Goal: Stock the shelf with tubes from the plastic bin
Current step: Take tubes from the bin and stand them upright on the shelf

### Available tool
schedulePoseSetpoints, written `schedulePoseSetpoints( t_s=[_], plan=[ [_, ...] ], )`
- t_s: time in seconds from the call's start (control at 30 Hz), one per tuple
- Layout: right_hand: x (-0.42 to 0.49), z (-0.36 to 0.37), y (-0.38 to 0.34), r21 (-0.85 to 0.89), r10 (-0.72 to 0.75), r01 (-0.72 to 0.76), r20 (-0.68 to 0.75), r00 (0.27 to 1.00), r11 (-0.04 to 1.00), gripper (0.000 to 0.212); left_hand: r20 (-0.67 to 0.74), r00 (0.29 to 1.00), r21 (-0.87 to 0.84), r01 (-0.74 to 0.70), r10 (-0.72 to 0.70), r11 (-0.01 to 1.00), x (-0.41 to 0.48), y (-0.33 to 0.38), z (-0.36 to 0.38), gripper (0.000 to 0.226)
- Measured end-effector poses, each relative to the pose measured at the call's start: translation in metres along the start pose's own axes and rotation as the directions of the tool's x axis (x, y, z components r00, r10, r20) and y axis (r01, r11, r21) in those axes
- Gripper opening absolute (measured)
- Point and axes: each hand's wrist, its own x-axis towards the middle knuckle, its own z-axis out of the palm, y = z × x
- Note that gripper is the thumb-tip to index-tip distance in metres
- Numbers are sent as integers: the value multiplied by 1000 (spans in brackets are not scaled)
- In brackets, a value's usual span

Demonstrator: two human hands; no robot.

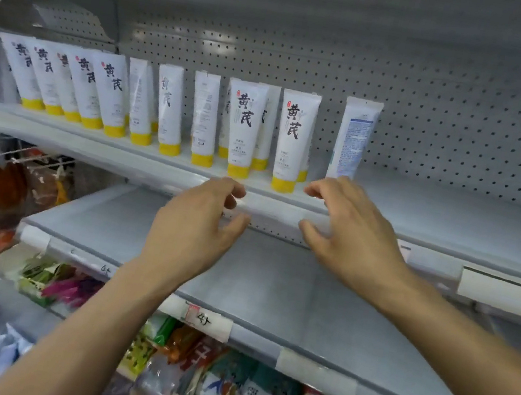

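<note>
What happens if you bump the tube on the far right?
Probably it tips: the rightmost tube stands tall and narrow on its end, nothing beside it on the right. It likely squashes a bit, being thin plastic with a crimped flat top.

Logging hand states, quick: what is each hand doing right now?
Left hand: open, fingers loosely curled, holding nothing.
Right hand: open, holding nothing, in front of the rightmost tube.
</note>
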Motion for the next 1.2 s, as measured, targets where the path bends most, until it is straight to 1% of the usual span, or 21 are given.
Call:
schedulePoseSetpoints(
  t_s=[0.07, 0.17, 0.23, 0.33, 0.4, 0.5, 0.57, 0.63, 0.67, 0.7, 0.73, 0.8, 0.87, 0.9, 0.93, 0.97, 1.0, 1.03, 1.1, 1.17, 1.2],
  plan=[
    [-4, 16, -20, 22, -90, 89, 53, 994, 996, 39, 41, 999, 50, 33, -35, 998, -16, -19, -3, 30],
    [-2, 47, -59, 103, -196, 180, 163, 967, 978, 39, 147, 982, 135, 95, -115, 986, -42, -63, -16, 33],
    [2, 72, -88, 180, -252, 213, 228, 941, 960, 40, 198, 958, 183, 170, -205, 968, -57, -101, -32, 34],
    [11, 119, -133, 280, -336, 252, 309, 890, 926, 38, 211, 904, 226, 324, -370, 919, -77, -170, -61, 30],
    [21, 157, -166, 331, -380, 263, 366, 850, 906, 35, 210, 861, 236, 414, -462, 879, -90, -222, -76, 25],
    [38, 225, -220, 397, -405, 224, 467, 786, 890, 31, 208, 771, 199, 569, -602, 798, -108, -305, -86, 23],
    [50, 276, -258, 425, -397, 165, 547, 737, 890, 28, 242, 698, 161, 657, -674, 737, -120, -370, -81, 20],
    [62, 335, -298, 448, -377, 81, 628, 681, 890, 26, 278, 617, 96, 745, -736, 660, -135, -438, -71, 12],
    [68, 363, -317, 457, -371, 37, 671, 642, 889, 24, 289, 567, 40, 798, -771, 602, -142, -471, -64, 9],
    [71, 396, -334, 454, -356, -11, 714, 602, 891, 22, 306, 498, -19, 855, -811, 518, -151, -504, -55, 8],
    [73, 429, -351, 436, -332, -58, 759, 560, 898, 19, 337, 415, -74, 906, -845, 416, -159, -536, -44, 9],
    [70, 496, -378, 383, -273, -170, 848, 453, 908, 15, 401, 220, -159, 973, -889, 169, -179, -593, -17, 13],
    [61, 559, -397, 310, -191, -291, 908, 372, 905, 21, 465, 26, -206, 975, -885, -79, -197, -639, 16, 10],
    [54, 588, -405, 275, -156, -341, 928, 337, 899, 27, 493, -47, -202, 965, -869, -167, -204, -657, 32, 11],
    [48, 613, -413, 237, -119, -381, 944, 307, 894, 36, 510, -102, -183, 957, -854, -224, -211, -672, 47, 12],
    [40, 639, -418, 194, -85, -418, 960, 266, 887, 43, 523, -145, -156, 953, -840, -261, -218, -685, 63, 8],
    [34, 662, -423, 140, -50, -452, 977, 205, 881, 46, 536, -188, -129, 945, -823, -300, -225, -698, 80, 6],
    [26, 685, -426, 79, -8, -486, 989, 147, 870, 40, 551, -245, -92, 932, -798, -350, -234, -709, 96, 24],
    [8, 726, -430, -10, 42, -527, 998, 49, 850, 7, 530, -374, -37, 886, -761, -462, -257, -732, 131, 49],
    [-14, 760, -433, -156, 153, -579, 987, -54, 800, 30, 487, -496, -12, 819, -719, -574, -294, -756, 174, 67],
    [-22, 773, -436, -212, 198, -597, 976, -91, 773, 33, 461, -549, -46, 770, -697, -637, -313, -767, 196, 73]
  ],
)
